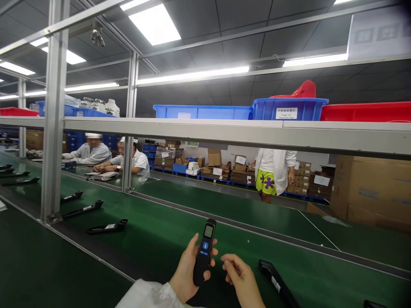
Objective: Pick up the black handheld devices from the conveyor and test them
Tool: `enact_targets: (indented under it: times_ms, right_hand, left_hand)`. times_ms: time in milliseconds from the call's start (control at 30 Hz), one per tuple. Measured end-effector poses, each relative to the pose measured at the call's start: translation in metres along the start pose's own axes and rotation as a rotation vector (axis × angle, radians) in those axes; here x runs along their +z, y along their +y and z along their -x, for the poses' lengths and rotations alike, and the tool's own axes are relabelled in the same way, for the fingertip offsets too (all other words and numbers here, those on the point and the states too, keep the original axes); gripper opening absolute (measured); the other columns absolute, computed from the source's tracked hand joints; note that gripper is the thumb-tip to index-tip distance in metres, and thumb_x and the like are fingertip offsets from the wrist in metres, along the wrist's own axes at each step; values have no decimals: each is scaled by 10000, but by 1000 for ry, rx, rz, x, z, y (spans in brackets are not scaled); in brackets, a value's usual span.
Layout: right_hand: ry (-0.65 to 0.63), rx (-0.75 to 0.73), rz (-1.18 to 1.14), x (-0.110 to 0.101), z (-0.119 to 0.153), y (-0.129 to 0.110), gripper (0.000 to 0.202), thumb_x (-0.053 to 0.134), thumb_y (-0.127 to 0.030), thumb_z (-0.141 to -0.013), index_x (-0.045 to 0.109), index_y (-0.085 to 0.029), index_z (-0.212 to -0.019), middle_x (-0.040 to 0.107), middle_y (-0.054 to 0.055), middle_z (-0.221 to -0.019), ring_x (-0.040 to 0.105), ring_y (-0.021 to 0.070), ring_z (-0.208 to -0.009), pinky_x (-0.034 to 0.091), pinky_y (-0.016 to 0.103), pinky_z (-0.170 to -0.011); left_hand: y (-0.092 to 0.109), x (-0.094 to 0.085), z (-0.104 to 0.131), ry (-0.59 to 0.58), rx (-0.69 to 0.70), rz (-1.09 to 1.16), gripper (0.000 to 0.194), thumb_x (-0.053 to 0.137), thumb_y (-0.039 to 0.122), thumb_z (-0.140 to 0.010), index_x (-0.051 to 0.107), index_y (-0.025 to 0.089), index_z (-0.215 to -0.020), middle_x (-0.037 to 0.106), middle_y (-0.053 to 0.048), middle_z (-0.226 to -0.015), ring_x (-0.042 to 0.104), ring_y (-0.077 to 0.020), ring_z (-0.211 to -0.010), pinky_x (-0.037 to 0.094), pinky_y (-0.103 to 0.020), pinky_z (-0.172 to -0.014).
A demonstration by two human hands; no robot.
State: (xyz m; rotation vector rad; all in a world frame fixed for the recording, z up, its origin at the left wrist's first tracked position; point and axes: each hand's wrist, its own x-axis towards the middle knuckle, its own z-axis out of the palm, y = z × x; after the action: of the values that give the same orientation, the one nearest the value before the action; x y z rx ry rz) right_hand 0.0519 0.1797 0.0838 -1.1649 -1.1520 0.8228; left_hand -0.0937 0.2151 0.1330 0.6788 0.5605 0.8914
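Note:
My left hand [186, 271] is wrapped round a black handheld device [202, 256] that looks like an infrared thermometer. It has a small grey screen at the top and blue buttons below, and it stands tilted upright, facing me. Just to its right is my right hand [239, 276], apart from the device, with its fingers curled and the thumb close to the index finger; nothing shows between them. On the green belt at the right lies a similar black device [278, 282] with a white label. Another labelled device [107, 226] rests on the belt to the left.
More black devices [83, 209] lie along the belt [154, 231] at the left. A metal post [53, 107] rises at left. Overhead, a shelf [224, 130] bears blue bins [202, 112] and a red bin [366, 112]. People sit and stand beyond; a large carton [372, 192] is at right.

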Motion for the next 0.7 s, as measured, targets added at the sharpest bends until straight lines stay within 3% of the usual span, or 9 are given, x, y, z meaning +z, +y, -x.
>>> enact_targets:
  times_ms: [100,167,267,367,500,700]
  right_hand:
    - [-11,34,-56,-3,-1,-8,558,603,-706,-561,679,-186,-750,565,21,-636,484,134,-484,362,266,-464]
    - [6,59,-106,-3,-1,-9,542,613,-691,-569,680,-196,-779,556,12,-633,484,133,-492,371,265,-467]
    - [30,96,-210,-3,-3,-4,527,635,-655,-589,676,-211,-871,574,13,-668,502,137,-523,390,259,-476]
    - [30,106,-285,-2,-5,-1,528,631,-643,-614,681,-206,-906,598,31,-719,519,147,-576,396,257,-493]
    - [-12,151,-278,1,-1,-10,559,567,-676,-651,694,-201,-917,606,45,-715,527,171,-653,410,265,-551]
    - [-128,163,-292,4,9,-35,508,582,-631,-680,669,-230,-980,649,57,-918,571,223,-842,452,299,-713]
  left_hand:
    - [-6,7,3,-33,19,-15,455,467,513,-796,601,111,-961,578,-45,-730,499,-95,-554,303,-167,-363]
    - [-10,10,4,4,77,-124,427,490,523,-774,598,135,-915,571,-39,-724,493,-106,-563,304,-182,-382]
    - [-16,13,2,121,289,-410,401,634,484,-679,577,185,-940,587,-24,-775,530,-139,-664,393,-218,-519]
    - [-21,13,0,144,471,-603,500,691,420,-638,530,209,-1062,614,-39,-915,557,-194,-854,421,-261,-736]
    - [-25,14,2,109,489,-714,536,646,416,-688,473,220,-1156,619,-62,-970,574,-222,-893,433,-285,-759]
    - [-31,17,10,64,471,-819,539,607,413,-737,438,247,-1221,585,-84,-1093,559,-233,-987,451,-294,-801]
